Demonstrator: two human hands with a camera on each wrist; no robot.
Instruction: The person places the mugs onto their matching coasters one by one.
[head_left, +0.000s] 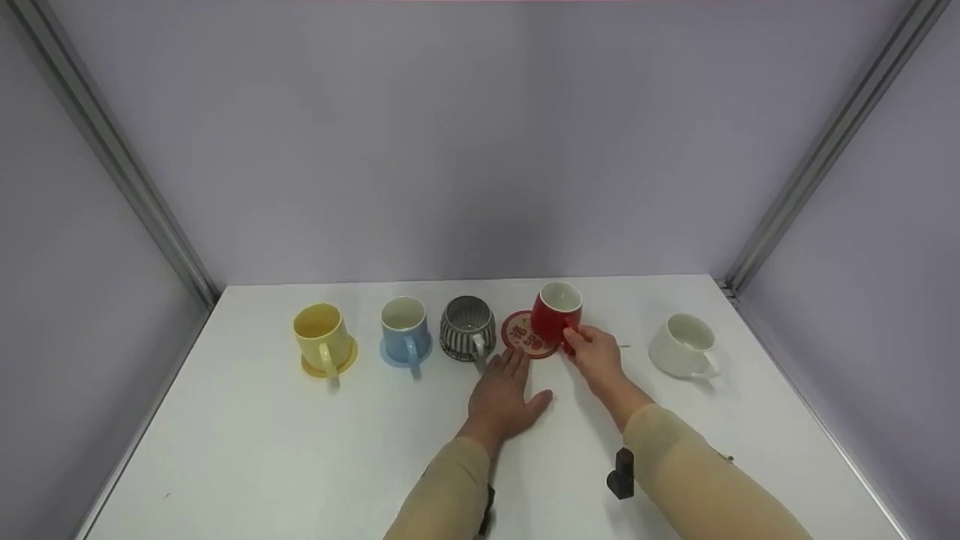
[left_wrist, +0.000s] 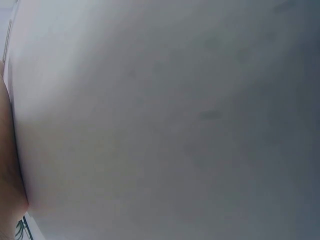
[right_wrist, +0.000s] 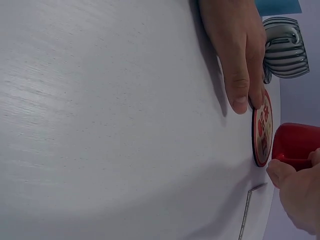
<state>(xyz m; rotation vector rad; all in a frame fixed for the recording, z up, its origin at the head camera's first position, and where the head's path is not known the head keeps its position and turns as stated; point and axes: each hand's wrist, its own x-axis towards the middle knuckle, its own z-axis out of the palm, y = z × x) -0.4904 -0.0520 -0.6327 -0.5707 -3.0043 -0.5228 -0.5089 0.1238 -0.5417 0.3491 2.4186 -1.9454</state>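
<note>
My right hand (head_left: 598,361) pinches the handle of a red mug (head_left: 551,319) with a white inside. In the head view the mug overlaps the right part of a round red coaster (head_left: 520,334) with red characters on it. The right wrist view shows the mug (right_wrist: 295,142) above and beside the coaster (right_wrist: 262,130). My left hand (head_left: 501,401) lies flat with fingers extended, its fingertips at the coaster's near edge. Just left of the coaster is a grey striped mug (head_left: 465,330). Little but tabletop fills the left wrist view, with part of the hand (left_wrist: 9,175) at its left edge.
A blue mug (head_left: 405,330) on a blue coaster and a yellow mug (head_left: 321,337) on a yellow coaster stand further left. At the right a white mug (head_left: 682,346) sits on the white table (head_left: 262,450). A thin bent stick (right_wrist: 246,212) lies near the red mug. Grey walls enclose the table.
</note>
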